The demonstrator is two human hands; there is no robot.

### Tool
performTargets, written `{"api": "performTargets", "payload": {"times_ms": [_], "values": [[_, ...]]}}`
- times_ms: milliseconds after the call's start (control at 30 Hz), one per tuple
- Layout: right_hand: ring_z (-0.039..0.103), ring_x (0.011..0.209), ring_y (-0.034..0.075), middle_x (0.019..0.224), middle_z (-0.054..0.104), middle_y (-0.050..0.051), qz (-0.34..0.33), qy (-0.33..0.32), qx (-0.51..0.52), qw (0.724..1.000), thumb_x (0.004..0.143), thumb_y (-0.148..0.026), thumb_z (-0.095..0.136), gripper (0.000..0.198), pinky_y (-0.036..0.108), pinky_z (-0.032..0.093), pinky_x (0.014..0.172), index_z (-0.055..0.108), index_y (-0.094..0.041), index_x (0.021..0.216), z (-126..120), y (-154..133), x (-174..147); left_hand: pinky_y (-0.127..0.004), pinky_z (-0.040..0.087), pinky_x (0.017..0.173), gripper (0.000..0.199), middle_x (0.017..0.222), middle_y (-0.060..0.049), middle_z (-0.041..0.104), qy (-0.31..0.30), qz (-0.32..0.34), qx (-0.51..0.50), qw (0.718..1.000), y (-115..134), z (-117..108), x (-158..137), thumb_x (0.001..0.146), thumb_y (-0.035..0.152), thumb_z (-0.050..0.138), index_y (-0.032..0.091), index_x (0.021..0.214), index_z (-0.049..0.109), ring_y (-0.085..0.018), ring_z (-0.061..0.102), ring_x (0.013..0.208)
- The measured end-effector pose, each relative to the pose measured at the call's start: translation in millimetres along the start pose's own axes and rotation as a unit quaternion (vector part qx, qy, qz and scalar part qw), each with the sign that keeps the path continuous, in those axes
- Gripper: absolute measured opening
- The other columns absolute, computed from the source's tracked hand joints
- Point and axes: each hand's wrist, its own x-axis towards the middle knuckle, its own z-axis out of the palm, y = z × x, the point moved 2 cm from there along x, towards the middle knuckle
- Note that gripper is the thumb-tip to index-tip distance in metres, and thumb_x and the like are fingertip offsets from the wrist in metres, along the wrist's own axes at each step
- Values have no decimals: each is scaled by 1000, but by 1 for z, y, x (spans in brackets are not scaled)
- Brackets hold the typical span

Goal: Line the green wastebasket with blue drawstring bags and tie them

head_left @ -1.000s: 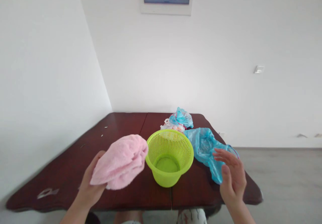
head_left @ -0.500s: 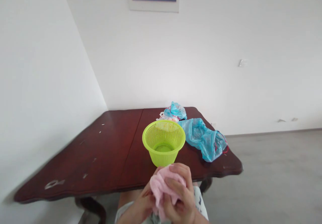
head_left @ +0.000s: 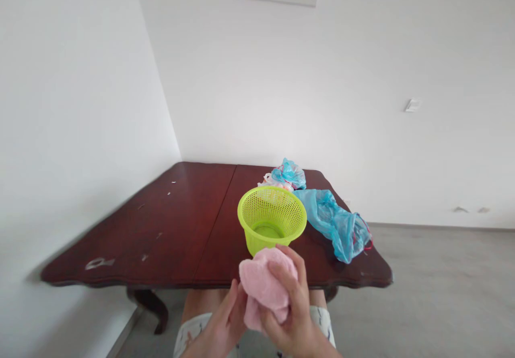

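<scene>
A pink cloth (head_left: 267, 283), soft like a small towel, is bunched up in front of me, just over the table's near edge. My right hand (head_left: 295, 304) grips it from the right, its fingers over the top and the thumb underneath. At the cloth's left edge is my left hand (head_left: 225, 318), thumb upright and other fingers partly hidden behind the cloth. Directly beyond stands a yellow-green plastic basket (head_left: 251, 234) with perforated walls; nothing shows inside it. The cloth slightly overlaps its lower front in view.
The dark red wooden table (head_left: 161, 240) has a wavy edge and small pale scraps on its left. A crumpled blue plastic bag (head_left: 336, 221) lies right of the basket. Behind it sit another blue bag (head_left: 292, 173) and a white bag (head_left: 273, 181). White walls border the table.
The cloth has gone from being squeezed between both hands to a rounder bundle, mostly in my right hand. My left hand's thumb has come away from it. The camera view has shifted.
</scene>
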Motion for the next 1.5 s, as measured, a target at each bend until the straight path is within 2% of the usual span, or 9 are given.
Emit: {"api": "performTargets", "payload": {"times_ms": [133,300,367,533,700,1100,1233,1400,1500], "values": [[72,139,40,158,61,14,-6,36,21,999,92,-15,72,79,61,69,110,63,-40,166,-26,24,63,-67,21,153,66,197,-8,43,50,71,218,972,34,-6,7,126,59,53,39,188,48,-35,31,187],[73,136,34,147,69,11,51,-19,-98,994,98,-25,78,54,54,63,120,75,-34,150,-42,120,157,-80,19,150,72,204,-10,22,160,190,620,744,81,-38,58,111,58,84,39,178,62,-47,10,190],[72,138,35,150,69,15,101,12,-169,980,97,-34,80,53,53,61,120,77,-30,150,-68,178,179,-84,27,146,76,205,-11,13,153,182,685,689,83,-54,76,107,60,89,37,175,64,-53,8,189],[76,118,38,128,80,21,392,138,-247,875,92,-42,75,42,52,63,107,77,-20,127,-151,320,148,-80,34,145,59,204,-13,16,124,184,712,667,73,-77,90,114,52,82,32,167,67,-50,10,189],[79,103,44,100,83,20,505,131,-235,820,82,-56,83,37,58,64,94,71,-24,97,-169,377,73,-74,39,144,37,201,-10,29,122,194,716,660,74,-85,91,116,36,76,32,153,71,-44,16,189],[87,108,36,117,89,14,508,192,-89,835,83,-74,82,72,46,71,94,78,-19,128,-80,302,-21,-71,45,140,29,195,-10,41,142,205,729,638,71,-81,105,111,28,79,30,139,74,-44,24,186],[83,111,32,124,86,9,441,281,-68,850,84,-68,94,74,45,70,96,78,-21,139,-101,264,20,-78,38,143,29,202,-10,25,162,194,702,666,71,-79,107,112,33,81,30,139,70,-47,15,189],[78,123,30,143,77,10,205,409,-130,880,96,-54,93,69,48,65,109,71,-25,155,-124,203,121,-80,44,137,69,205,-20,-2,212,155,614,744,65,-84,107,99,56,99,29,146,57,-53,12,188],[76,123,30,143,76,11,130,237,-111,956,99,-42,89,61,49,64,109,70,-28,155,-84,173,171,-78,54,128,101,201,-29,7,231,124,574,776,57,-88,109,73,67,114,29,144,52,-58,31,182]]}}
